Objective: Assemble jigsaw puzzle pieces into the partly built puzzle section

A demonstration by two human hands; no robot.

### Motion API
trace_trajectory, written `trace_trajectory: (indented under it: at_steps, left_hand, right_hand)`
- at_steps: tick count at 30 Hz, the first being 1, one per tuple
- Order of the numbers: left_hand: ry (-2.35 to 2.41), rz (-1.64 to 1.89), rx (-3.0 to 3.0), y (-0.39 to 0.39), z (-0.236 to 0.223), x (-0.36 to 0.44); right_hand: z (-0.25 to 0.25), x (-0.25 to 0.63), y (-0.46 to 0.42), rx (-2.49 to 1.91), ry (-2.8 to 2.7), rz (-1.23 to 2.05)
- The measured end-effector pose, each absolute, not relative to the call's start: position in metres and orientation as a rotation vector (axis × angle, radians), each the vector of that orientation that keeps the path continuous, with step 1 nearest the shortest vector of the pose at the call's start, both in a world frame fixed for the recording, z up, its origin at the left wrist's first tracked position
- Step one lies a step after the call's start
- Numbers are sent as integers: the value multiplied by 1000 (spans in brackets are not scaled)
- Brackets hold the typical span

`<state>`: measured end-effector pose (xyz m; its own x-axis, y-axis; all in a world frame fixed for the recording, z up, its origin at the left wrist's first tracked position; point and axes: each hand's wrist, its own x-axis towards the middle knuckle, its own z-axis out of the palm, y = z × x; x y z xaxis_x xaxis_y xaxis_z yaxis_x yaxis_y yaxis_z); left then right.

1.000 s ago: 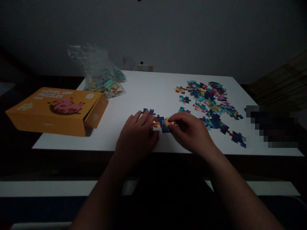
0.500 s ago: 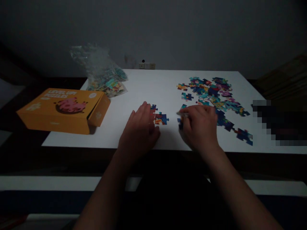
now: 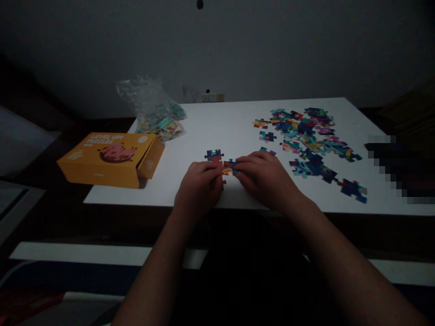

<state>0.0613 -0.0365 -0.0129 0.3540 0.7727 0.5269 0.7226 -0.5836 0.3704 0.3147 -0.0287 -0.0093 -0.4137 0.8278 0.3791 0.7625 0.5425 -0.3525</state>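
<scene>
Just in front of me, a red and blue puzzle piece (image 3: 214, 155) lies on the white table (image 3: 217, 124). My left hand (image 3: 200, 183) covers its lower part, fingers curled and thumb pressed close on it. Right beside it is a dark blue puzzle piece (image 3: 228, 166) with an orange patch. My right hand (image 3: 268, 179) has its closed fingertips on that piece's right side. The two pieces nearly touch, with a thin gap visible between them. A small tab pokes out below my left thumb; what it belongs to is mostly hidden.
Loose and overlapping puzzle pieces (image 3: 306, 131) spread over the table's right side. An orange puzzle box (image 3: 115, 154) with its end flap open sits at the left edge. Behind it stands a clear plastic bag (image 3: 156, 113) of pieces. Wall sockets (image 3: 213, 97) show behind the table.
My right hand has moved left, from beside the loose pieces to the blue piece. My left hand has shifted slightly, uncovering more of the red and blue piece. The view has turned slightly.
</scene>
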Motion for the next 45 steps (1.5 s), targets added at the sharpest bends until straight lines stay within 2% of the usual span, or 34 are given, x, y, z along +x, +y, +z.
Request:
trace_trajectory:
  at_steps: [8,17,26,35,45]
  left_hand:
    - [1413,1102,2517,-42,-8,61]
    - [1405,1010,2481,-42,-4,63]
    - [1359,932,2545,-39,-5,66]
    - [1390,963,2530,-41,-6,65]
    - [1461,800,2561,-41,0,68]
  right_hand:
    - [-11,309,-24,-1245,-2321,264]
    - [-7,310,-21,-1157,-2272,364]
    - [0,301,-18,-1239,-2382,176]
    - [5,295,-4,-1334,-2419,162]
    - [-3,294,-7,-1367,-2316,127]
